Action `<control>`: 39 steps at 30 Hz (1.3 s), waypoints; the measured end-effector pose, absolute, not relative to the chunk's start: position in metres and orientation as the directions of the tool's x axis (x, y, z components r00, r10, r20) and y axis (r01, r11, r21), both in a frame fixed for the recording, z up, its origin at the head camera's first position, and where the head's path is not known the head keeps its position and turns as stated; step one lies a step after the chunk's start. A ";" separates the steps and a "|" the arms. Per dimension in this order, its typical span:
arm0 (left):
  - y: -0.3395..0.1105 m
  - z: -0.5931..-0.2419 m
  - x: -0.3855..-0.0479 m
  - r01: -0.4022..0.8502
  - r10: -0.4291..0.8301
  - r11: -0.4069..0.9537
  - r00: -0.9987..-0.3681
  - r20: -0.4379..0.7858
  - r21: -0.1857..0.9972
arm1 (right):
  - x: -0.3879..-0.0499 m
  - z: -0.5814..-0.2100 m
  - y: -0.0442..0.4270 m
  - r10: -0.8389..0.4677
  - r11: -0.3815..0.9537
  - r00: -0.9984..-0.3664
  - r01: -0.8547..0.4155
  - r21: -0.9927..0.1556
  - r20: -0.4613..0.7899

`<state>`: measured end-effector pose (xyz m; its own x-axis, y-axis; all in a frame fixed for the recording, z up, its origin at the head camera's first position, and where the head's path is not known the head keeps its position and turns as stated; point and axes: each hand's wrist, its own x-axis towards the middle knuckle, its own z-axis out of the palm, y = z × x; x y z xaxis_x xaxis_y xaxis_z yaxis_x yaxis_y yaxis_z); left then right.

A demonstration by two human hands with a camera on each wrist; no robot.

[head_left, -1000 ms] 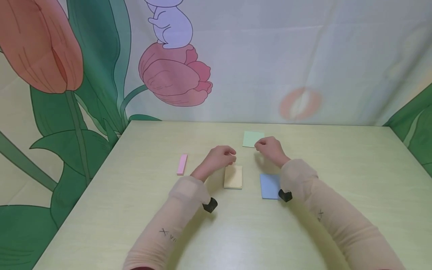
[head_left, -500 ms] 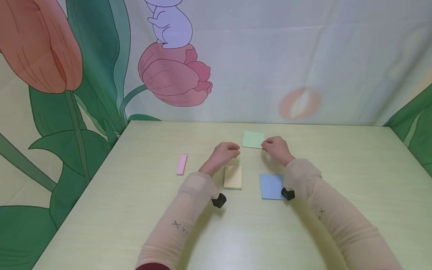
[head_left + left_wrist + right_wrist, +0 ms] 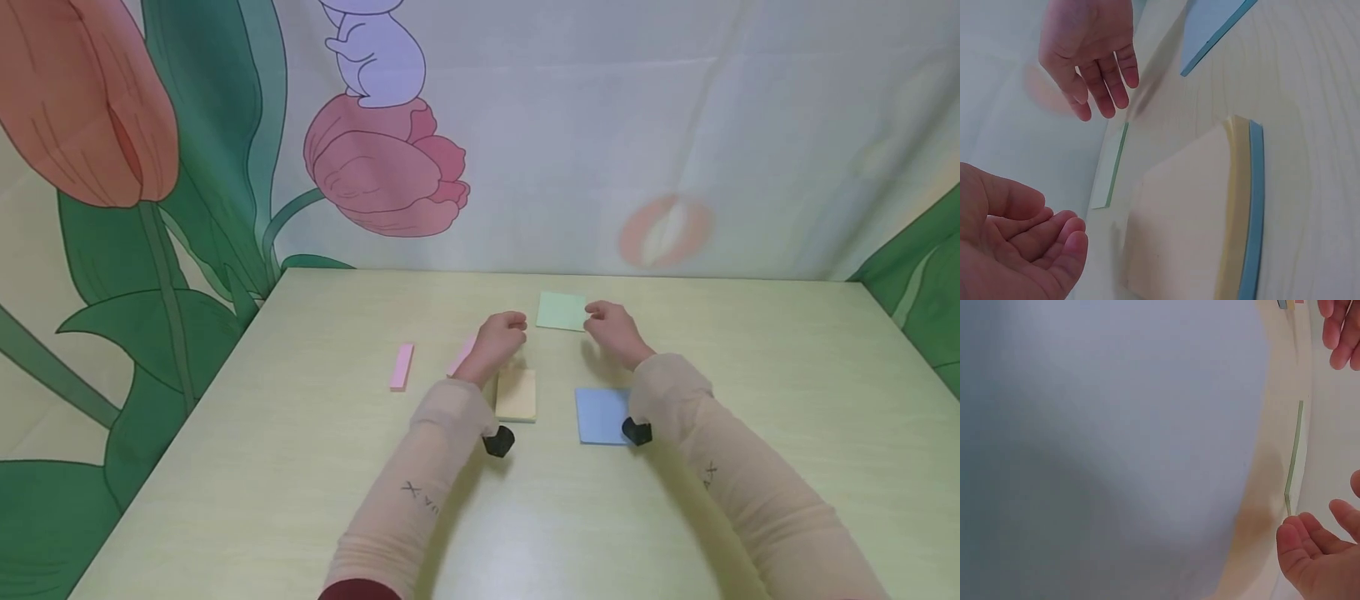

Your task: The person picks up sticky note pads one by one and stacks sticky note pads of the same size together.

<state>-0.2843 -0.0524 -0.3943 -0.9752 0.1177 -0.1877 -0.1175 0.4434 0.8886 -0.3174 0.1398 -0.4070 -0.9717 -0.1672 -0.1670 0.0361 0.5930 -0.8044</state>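
Observation:
In the head view my left hand (image 3: pixel 498 343) hovers above the far edge of a pale yellow sticky note pad (image 3: pixel 516 396). Its fingers bend loosely around nothing, as the left wrist view also shows. Under the yellow pad lies a blue layer (image 3: pixel 1252 212). My right hand (image 3: pixel 617 331) is held by the right edge of a light green sticky note pad (image 3: pixel 559 311), fingers slightly bent with nothing between them; whether they touch the pad I cannot tell. A blue sticky note pad (image 3: pixel 602 416) lies below the right wrist, partly covered by the sleeve.
A narrow pink pad (image 3: pixel 402 367) lies to the left on the pale wooden table (image 3: pixel 247 467). Another pink piece (image 3: pixel 460 357) shows beside the left wrist, partly hidden by it. A printed curtain (image 3: pixel 547 150) hangs behind the table.
My left hand has moved forward and its forearm has swung right, uncovering a second pink piece. My right hand has shifted slightly right along the green pad. The pads appear still.

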 end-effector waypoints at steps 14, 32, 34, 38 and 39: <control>-0.048 -0.405 -0.293 -0.197 0.200 0.368 -0.938 -0.284 0.909 | -0.320 -0.409 0.138 -0.212 0.512 -0.954 0.076 -0.855 -0.212; -0.037 -0.422 -0.307 -0.166 0.207 0.430 -0.939 -0.276 0.888 | -0.320 -0.408 0.138 -0.218 0.563 -0.942 0.092 -0.821 -0.255; -0.036 -0.424 -0.309 -0.151 0.203 0.454 -0.942 -0.267 0.878 | -0.320 -0.409 0.139 -0.219 0.561 -0.940 0.098 -0.822 -0.261; -0.036 -0.424 -0.308 -0.116 0.206 0.467 -0.950 -0.235 0.877 | -0.318 -0.408 0.139 -0.224 0.554 -0.939 0.098 -0.827 -0.261; -0.035 -0.419 -0.305 -0.123 0.195 0.472 -0.951 -0.240 0.873 | -0.318 -0.408 0.140 -0.225 0.556 -0.940 0.092 -0.826 -0.257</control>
<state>-0.3051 -0.0352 -0.4191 -0.9509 0.1954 -0.2398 -0.1232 0.4719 0.8730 -0.3183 0.1395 -0.4080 -0.9398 -0.2255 -0.2569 0.0924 0.5559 -0.8261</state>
